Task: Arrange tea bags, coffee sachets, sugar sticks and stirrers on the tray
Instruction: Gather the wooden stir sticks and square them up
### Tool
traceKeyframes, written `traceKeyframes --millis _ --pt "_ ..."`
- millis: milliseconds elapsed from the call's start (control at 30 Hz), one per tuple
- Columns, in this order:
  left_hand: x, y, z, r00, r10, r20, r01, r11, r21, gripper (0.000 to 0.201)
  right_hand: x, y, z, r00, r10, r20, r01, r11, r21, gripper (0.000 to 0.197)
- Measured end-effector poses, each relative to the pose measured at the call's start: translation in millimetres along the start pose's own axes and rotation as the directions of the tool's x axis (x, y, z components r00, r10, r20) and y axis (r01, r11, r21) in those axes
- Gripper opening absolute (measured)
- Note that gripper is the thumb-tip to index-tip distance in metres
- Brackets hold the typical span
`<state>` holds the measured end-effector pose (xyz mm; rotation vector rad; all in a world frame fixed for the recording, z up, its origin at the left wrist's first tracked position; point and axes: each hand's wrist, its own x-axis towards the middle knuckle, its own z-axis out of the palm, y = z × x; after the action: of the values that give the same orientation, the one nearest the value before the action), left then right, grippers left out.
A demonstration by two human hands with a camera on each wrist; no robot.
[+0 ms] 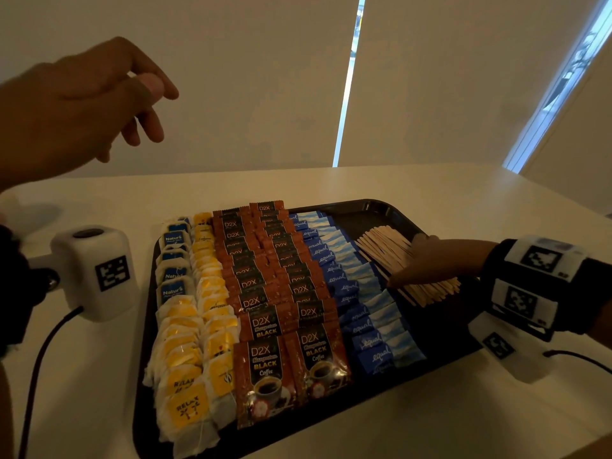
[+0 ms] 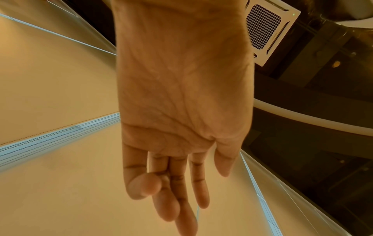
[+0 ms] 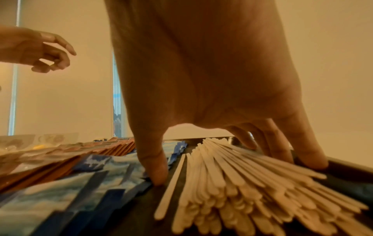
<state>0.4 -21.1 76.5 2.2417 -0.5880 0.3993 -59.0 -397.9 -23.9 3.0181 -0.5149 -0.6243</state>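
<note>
Right hand [image 1: 437, 263] palm-down, thumb and fingers spread apart; stirrers [image 1: 381, 250] lie between them. Left hand [image 1: 76, 107] raised, relaxed, empty.

The left hand [image 2: 181, 95] is showing its bare palm, fingers [image 2: 198, 183] hanging loosely extended, one curling inward, holding nothing. A white ceiling vent [image 2: 266, 30] is showing behind it.

Behind the smooth white table [image 1: 430, 187], plain cream blinds [image 1: 231, 77] are hanging, thin bluish daylight strips [image 1: 346, 94] glowing between them; a square white vent [image 2: 266, 30] is sitting overhead.
</note>
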Motion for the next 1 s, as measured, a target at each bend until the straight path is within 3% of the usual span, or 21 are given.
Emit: traceKeyframes --millis 133,200,300,400,500,633,833,1000 --pt "-0.5 -1.8 0.3 1.000 -0.003 0.018 0.003 1.000 -0.014 0.058 2.2 0.9 2.7 0.997 0.014 -0.071 -0.011 0.999 0.052 0.093" --pt "1.0 -2.7 0.6 1.000 -0.012 0.025 0.012 1.000 -0.015 0.054 5.3 0.3 3.0 0.997 0.034 -0.075 -0.028 0.996 0.084 0.095" --pt "1.6 -1.8 2.2 0.999 -0.028 0.017 0.028 1.000 -0.011 0.034 10.5 -3.6 2.8 0.997 0.037 -0.073 -0.030 0.995 0.099 0.100" --pt "-0.9 -0.2 3.2 1.000 -0.020 0.008 0.020 1.000 0.012 0.048 17.8 -8.1 1.8 0.996 0.024 -0.083 -0.014 0.994 0.110 0.102" --pt "-4.8 2.0 2.2 1.000 -0.016 0.026 0.017 1.000 -0.018 0.038 23.8 -10.8 -1.4 0.996 0.027 -0.089 -0.016 0.993 0.117 0.098" --pt "-1.4 -2.1 -2.3 0.999 -0.003 0.038 0.003 1.000 0.009 0.064 25.2 -17.0 -9.8 0.997 0.032 -0.064 -0.023 0.989 0.143 0.089" --pt "-3.7 0.3 -1.9 0.999 -0.006 0.035 0.005 1.000 0.029 0.055 28.6 -28.2 -10.9 0.996 0.045 -0.081 -0.035 0.992 0.124 0.101" --pt "-1.8 -3.0 -5.9 0.999 -0.013 0.042 0.011 0.999 0.050 0.065 21.7 -27.7 -20.6 1.000 -0.007 -0.022 0.009 0.995 0.096 0.075"
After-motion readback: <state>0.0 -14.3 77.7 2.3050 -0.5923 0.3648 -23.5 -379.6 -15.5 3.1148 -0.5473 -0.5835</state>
